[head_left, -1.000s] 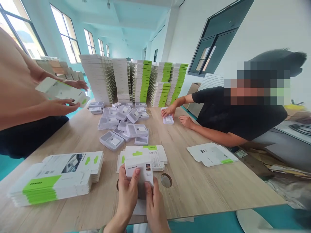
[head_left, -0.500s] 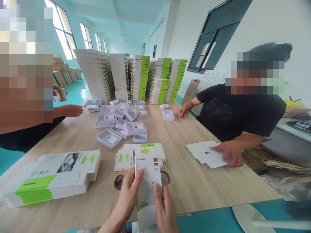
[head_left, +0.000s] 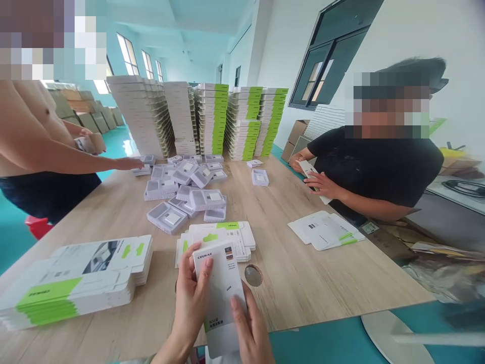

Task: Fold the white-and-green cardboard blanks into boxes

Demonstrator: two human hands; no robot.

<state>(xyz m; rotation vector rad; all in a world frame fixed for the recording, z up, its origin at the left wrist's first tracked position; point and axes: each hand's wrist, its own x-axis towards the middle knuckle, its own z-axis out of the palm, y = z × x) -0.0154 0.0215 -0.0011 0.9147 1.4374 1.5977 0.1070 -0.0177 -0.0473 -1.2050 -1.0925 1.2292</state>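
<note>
A white carton [head_left: 219, 298] printed "CEUKAZ" is held between my two hands above the table's near edge. It tilts a little to the left, its printed face toward me. My left hand [head_left: 193, 298] grips its left edge near the top, thumb on the face. My right hand [head_left: 253, 326] clasps the lower right side, thumb on the face and fingers curled behind. Just beyond lies a pile of flat white-and-green cartons [head_left: 242, 237], partly hidden by the held one. A larger stack of flat cartons [head_left: 102, 293] sits to the left of my hands.
White plastic trays [head_left: 166, 217] lie heaped mid-table, with another tray [head_left: 260, 177] apart. Tall box stacks [head_left: 212, 121] stand behind. A round hole [head_left: 253, 275] pierces the tabletop. Flat cartons [head_left: 322, 230] lie at right. One person [head_left: 45, 136] stands left; another [head_left: 375, 172] sits right, holding a carton.
The carton in my hands has tilted left, and my left hand has moved higher on it. The right-hand person has picked up a carton; the left-hand person's hand has reached the trays.
</note>
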